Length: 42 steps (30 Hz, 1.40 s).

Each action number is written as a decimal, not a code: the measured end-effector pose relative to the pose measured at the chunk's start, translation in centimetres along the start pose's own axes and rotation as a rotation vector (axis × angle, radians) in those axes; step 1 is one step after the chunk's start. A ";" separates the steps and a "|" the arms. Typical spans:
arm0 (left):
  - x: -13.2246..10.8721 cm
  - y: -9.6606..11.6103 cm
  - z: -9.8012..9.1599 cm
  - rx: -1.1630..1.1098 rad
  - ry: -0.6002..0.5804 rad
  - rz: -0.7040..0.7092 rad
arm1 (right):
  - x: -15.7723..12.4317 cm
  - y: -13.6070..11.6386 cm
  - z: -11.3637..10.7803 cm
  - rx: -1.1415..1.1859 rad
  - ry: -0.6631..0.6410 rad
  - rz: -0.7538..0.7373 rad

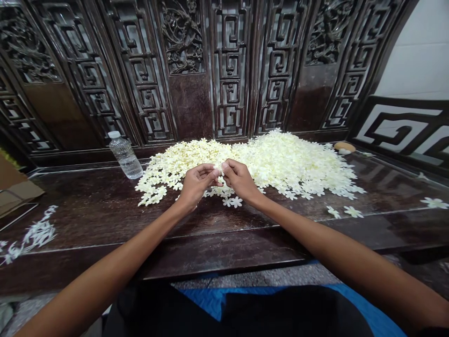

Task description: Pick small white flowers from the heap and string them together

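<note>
A large heap of small creamy-white blossoms (273, 161) covers the middle of the dark polished wooden table (91, 210). My left hand (198, 185) and my right hand (240, 180) hover over the heap's near edge, fingertips almost meeting. Between them a small white blossom (218, 170) is pinched, partly hidden by my fingers. Loose blossoms lie just below my hands.
A carved dark wooden lattice screen (189, 70) rises behind the table. A plastic water bottle (125, 155) stands left of the heap. A strand of white blossoms (38, 234) lies at the left, and a tan rounded object (344, 147) sits at the back right.
</note>
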<state>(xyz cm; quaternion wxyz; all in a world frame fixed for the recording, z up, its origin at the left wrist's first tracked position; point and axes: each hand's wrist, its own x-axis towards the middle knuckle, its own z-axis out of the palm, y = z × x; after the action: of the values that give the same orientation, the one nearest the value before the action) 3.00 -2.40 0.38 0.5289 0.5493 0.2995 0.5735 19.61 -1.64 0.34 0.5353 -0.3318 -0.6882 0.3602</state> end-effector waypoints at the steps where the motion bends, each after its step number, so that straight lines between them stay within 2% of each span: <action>1: 0.0 0.0 0.0 0.003 -0.005 -0.002 | 0.0 -0.1 0.0 0.009 -0.005 0.005; 11: 0.0 0.8 0.1 0.122 0.034 0.037 | -0.2 -0.3 0.3 -0.034 -0.018 0.009; 16: 0.5 0.5 -0.6 0.111 0.064 0.031 | 0.0 -0.1 -0.2 -0.037 0.055 -0.021; 19: 0.5 0.4 -0.7 0.100 0.096 0.001 | 0.2 -0.6 -0.6 -0.066 0.110 -0.079; 21: 0.4 0.5 -0.6 0.073 0.102 -0.017 | 0.2 -1.0 -0.6 -0.118 0.074 -0.146; 25: -0.1 0.8 0.0 -0.007 0.053 -0.049 | 0.0 -1.4 -0.1 -0.243 -0.046 -0.270; 28: -0.4 0.9 0.2 -0.018 -0.005 -0.084 | -0.1 -1.2 0.2 -0.325 0.016 -0.310; 33: -0.3 0.8 -0.3 0.027 -0.029 -0.115 | 0.6 -0.6 -1.2 -0.398 0.188 -0.219; 36: -0.2 0.6 -0.6 0.035 0.001 -0.132 | 1.2 0.3 -2.8 -0.598 0.295 -0.100; 39: -0.1 0.4 -0.7 0.072 0.025 -0.166 | 1.3 0.9 -3.5 -0.839 0.259 -0.055; 42: -0.1 0.1 -0.8 0.108 0.043 -0.197 | 1.0 0.7 -2.5 -0.821 0.131 -0.129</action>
<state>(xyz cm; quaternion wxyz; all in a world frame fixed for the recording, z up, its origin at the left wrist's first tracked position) 2.22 -2.34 0.25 0.5457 0.5324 0.3937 0.5135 21.94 -0.12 0.69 0.4228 -0.4960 -0.7585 -0.0002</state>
